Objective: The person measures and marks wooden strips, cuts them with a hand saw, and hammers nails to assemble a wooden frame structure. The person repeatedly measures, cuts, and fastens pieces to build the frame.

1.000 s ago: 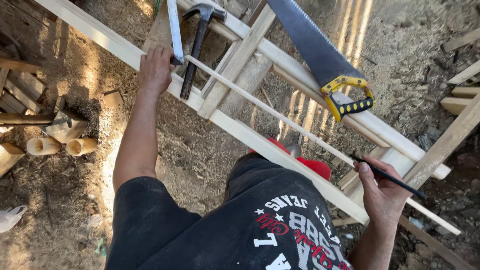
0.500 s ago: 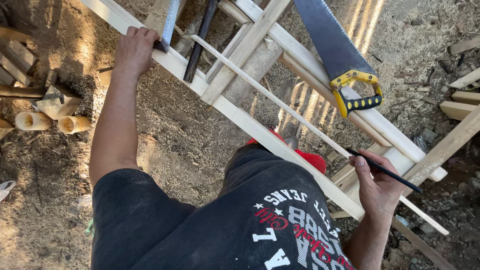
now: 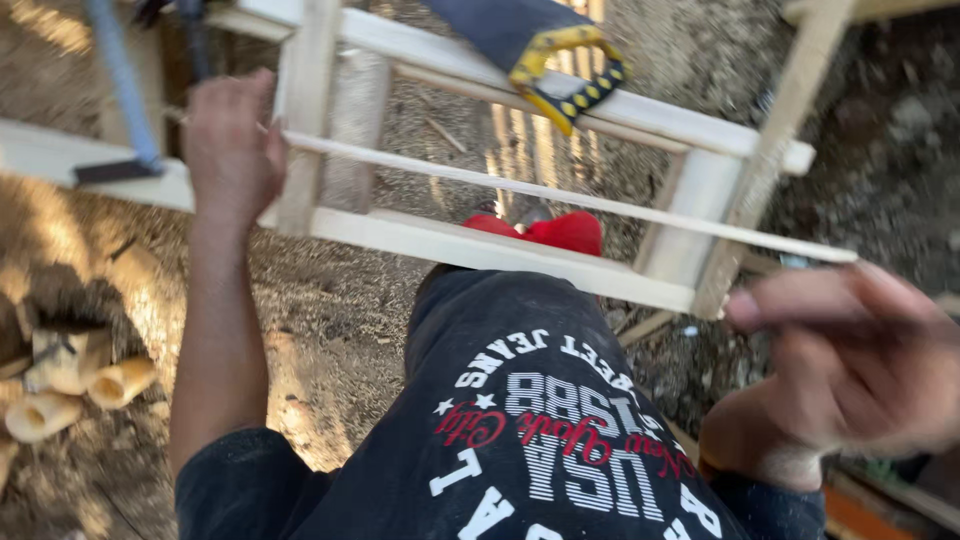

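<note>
A pale wooden frame (image 3: 500,256) lies across the dirt in front of me, like a ladder with cross pieces. A thin wooden strip (image 3: 560,196) runs slantwise over it. My left hand (image 3: 234,140) is closed on the strip's left end, where it crosses an upright piece of the frame. My right hand (image 3: 850,365) is blurred at the lower right, off the frame's right end. Its fingers are curled around a thin dark pencil-like stick (image 3: 800,322).
A handsaw with a yellow and black handle (image 3: 572,72) rests on the frame's far rail. A flat metal bar (image 3: 120,85) leans at the upper left. Short cut log pieces (image 3: 80,385) lie on the ground at left. Red footwear (image 3: 565,230) shows under the frame.
The view has swung closer and tilted. My right hand has moved out and down from the strip's right end and is now blurred. My left hand stays on the frame.
</note>
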